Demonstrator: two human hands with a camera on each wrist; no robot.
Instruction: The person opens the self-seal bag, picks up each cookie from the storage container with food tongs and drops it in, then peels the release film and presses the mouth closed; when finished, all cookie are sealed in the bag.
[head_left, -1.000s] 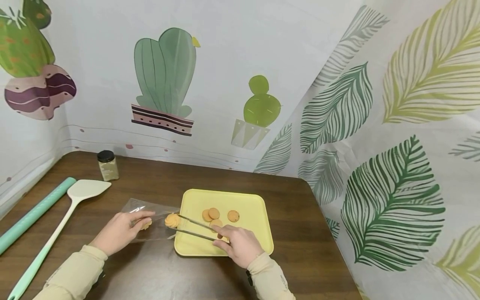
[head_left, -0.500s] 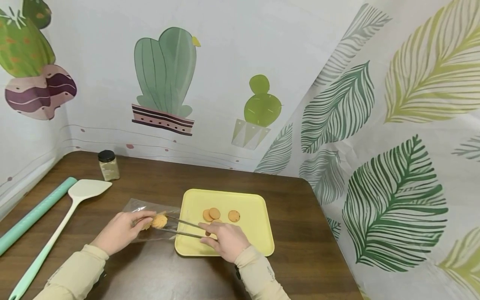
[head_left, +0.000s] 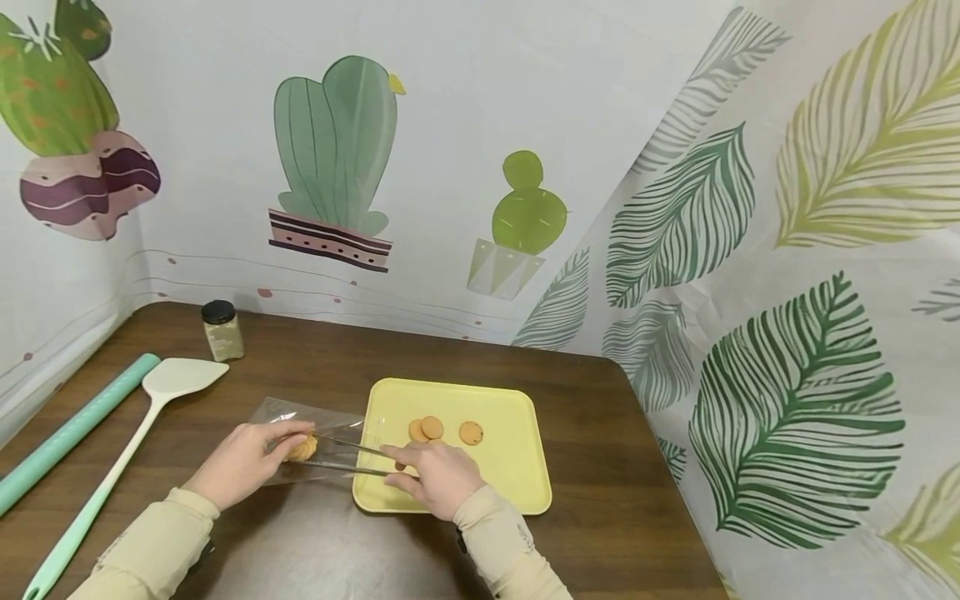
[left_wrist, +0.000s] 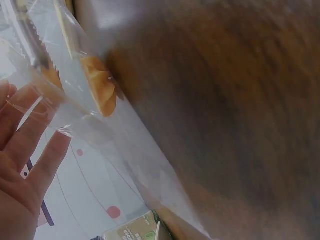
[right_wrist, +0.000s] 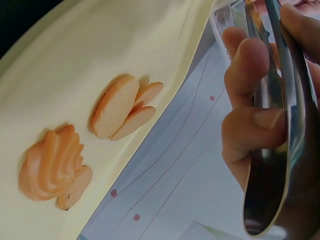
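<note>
My left hand [head_left: 243, 462] pinches the mouth of a clear plastic bag [head_left: 281, 408] between thumb and fingers. In my right hand [head_left: 444, 477] are metal tongs [right_wrist: 295, 115], their serrated tips inside the bag. A swirled cookie [head_left: 303, 448] sits between those tips, next to my left fingers. The left wrist view shows another ridged cookie [left_wrist: 101, 87] inside the bag, through the clear film. To the right lies a yellow tray [head_left: 517, 479] bearing several round cookies [head_left: 471, 432] and a ridged cookie [right_wrist: 52, 162]; my right hand is above its left part and hides some of them.
A black-lidded jar [head_left: 223, 332] stands at the back left. A white spatula [head_left: 180, 377] with a green handle and a green cylindrical rod [head_left: 82, 429] lie along the table's left side. Patterned cloth [head_left: 442, 100] hangs behind the brown table [head_left: 600, 467].
My right hand has moved left with the tongs, bringing the swirled cookie from the tray's left edge into the bag beside my left fingers. The left hand has stayed nearly still.
</note>
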